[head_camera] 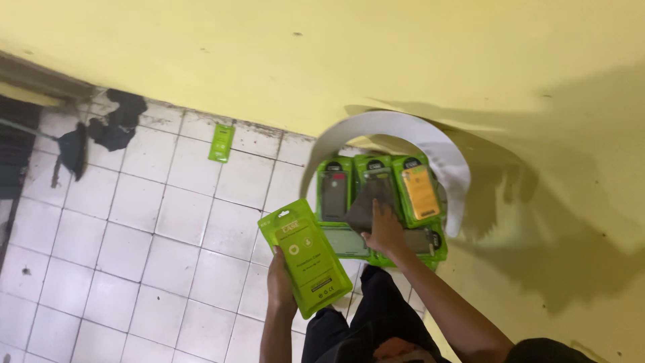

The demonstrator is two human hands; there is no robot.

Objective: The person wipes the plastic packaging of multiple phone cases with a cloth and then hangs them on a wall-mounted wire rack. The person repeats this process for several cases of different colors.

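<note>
My left hand (280, 277) holds a bright green phone-case package (306, 255) by its lower edge, its back side turned up, above the white tiled floor. My right hand (385, 228) reaches into a white bag (390, 131) propped against the yellow wall and grips a dark grey phone case (368, 200). Inside the bag lie several green packages: one with a grey case (334, 191), one with an orange case (420, 191) and others beneath the hand.
One more green package (221, 143) lies on the tiles by the wall. Dark rags (117, 124) sit at the far left near a dark doorway (15, 144). My dark trousers (373, 316) show at the bottom. The yellow wall (403, 54) fills the top and right.
</note>
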